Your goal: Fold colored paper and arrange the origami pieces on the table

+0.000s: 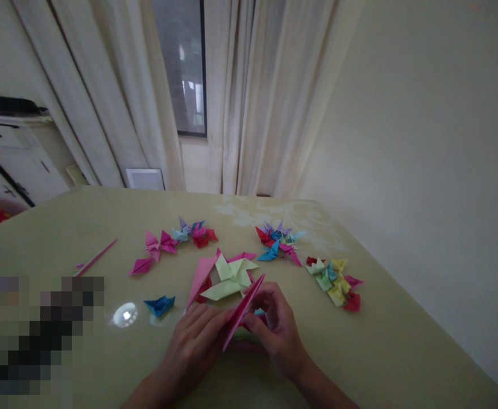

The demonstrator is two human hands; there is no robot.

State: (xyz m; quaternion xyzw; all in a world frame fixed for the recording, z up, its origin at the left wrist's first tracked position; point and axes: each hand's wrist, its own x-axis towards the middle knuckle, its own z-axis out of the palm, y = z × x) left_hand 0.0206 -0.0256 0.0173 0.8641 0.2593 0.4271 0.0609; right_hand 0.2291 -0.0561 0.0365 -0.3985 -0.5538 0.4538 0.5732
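Observation:
A folded pink paper [243, 315] stands tilted between my two hands, seen nearly edge-on. My left hand [200, 335] holds its left side with the fingers pressed together. On the other side my right hand [277, 324] grips it, thumb and fingers curled in a pinch. Below and behind it, partly covered by my hands, lie more papers in green and pink. Just beyond my fingers rests a pale green paper pinwheel [232, 275], with a pink folded paper [202, 275] beside it on the left.
On the table [104, 216], a blue paper boat [160, 306] lies left of my hands. Folded paper pieces form clusters at back left [193, 233], back right [278, 241] and right [336, 281]. A thin pink-green stick-like item [95, 258] lies far left. A wall [436, 170] borders the right.

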